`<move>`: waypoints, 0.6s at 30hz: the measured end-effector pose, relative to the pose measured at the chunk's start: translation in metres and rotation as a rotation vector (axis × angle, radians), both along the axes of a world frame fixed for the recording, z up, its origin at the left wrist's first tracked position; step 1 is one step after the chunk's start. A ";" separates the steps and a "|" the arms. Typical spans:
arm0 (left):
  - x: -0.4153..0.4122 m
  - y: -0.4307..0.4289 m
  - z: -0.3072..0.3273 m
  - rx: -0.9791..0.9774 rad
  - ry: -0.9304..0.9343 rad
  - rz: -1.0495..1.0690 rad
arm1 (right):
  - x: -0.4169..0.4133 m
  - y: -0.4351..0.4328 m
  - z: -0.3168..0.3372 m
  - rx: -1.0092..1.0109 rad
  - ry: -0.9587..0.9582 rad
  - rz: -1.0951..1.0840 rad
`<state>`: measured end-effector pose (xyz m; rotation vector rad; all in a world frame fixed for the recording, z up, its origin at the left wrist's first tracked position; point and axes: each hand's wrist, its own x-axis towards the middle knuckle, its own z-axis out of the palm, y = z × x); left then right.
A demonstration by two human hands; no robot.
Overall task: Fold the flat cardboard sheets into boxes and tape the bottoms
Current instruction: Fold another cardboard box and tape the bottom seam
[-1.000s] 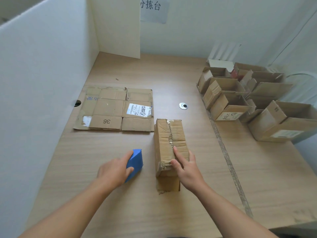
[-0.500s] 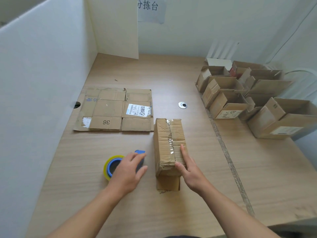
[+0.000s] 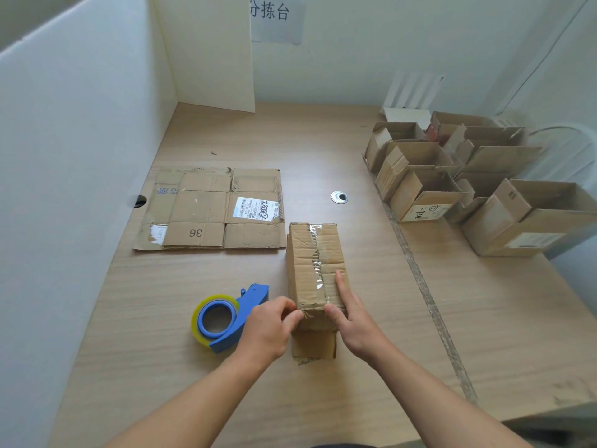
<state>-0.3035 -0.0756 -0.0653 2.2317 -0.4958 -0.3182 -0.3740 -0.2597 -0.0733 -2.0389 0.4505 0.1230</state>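
A folded cardboard box lies near the table's middle with clear tape along its top seam. My left hand pinches the box's near left corner, where the tape end hangs over the edge. My right hand rests on the box's near right side, its index finger straight along the top and its thumb against the near edge. A blue tape dispenser with a clear roll lies on the table just left of my left hand. Behind it lies a flat cardboard sheet marked 36.
Several open folded boxes crowd the right side, the largest nearest the table edge. A white partition walls the left. There is a metal grommet behind the box and a taped seam down the table.
My left hand set the tape dispenser down on the table, let go of it and moved right to the box's near corner. My right hand stayed on the box.
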 end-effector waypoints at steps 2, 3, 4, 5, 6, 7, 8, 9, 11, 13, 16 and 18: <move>0.002 0.000 0.000 0.047 -0.074 -0.048 | 0.000 -0.001 0.001 0.021 0.011 0.003; 0.006 0.000 -0.001 0.082 -0.127 -0.089 | 0.000 -0.002 0.002 0.025 0.019 0.011; 0.010 0.000 -0.003 0.127 -0.177 -0.135 | 0.000 -0.003 0.003 0.023 0.028 0.022; 0.014 0.000 -0.003 0.171 -0.229 -0.185 | 0.000 -0.005 0.003 0.017 0.035 0.035; 0.019 -0.001 -0.001 0.207 -0.303 -0.238 | 0.000 -0.007 0.003 0.010 0.041 0.046; 0.022 -0.002 -0.002 0.219 -0.416 -0.282 | 0.000 -0.008 0.004 0.002 0.047 0.057; 0.024 -0.002 -0.004 0.222 -0.529 -0.302 | 0.000 -0.010 0.004 -0.011 0.053 0.068; 0.027 -0.002 -0.004 0.231 -0.617 -0.321 | 0.001 -0.011 0.005 -0.029 0.061 0.082; 0.034 -0.003 -0.003 0.263 -0.697 -0.365 | 0.001 -0.014 0.005 -0.068 0.071 0.106; 0.039 -0.001 -0.001 0.287 -0.723 -0.412 | 0.002 -0.018 0.005 -0.103 0.077 0.122; 0.038 0.000 -0.002 0.172 -0.614 -0.468 | 0.004 -0.023 0.006 -0.132 0.077 0.142; 0.038 -0.001 -0.005 0.107 -0.456 -0.478 | 0.003 -0.027 0.006 -0.107 0.071 0.152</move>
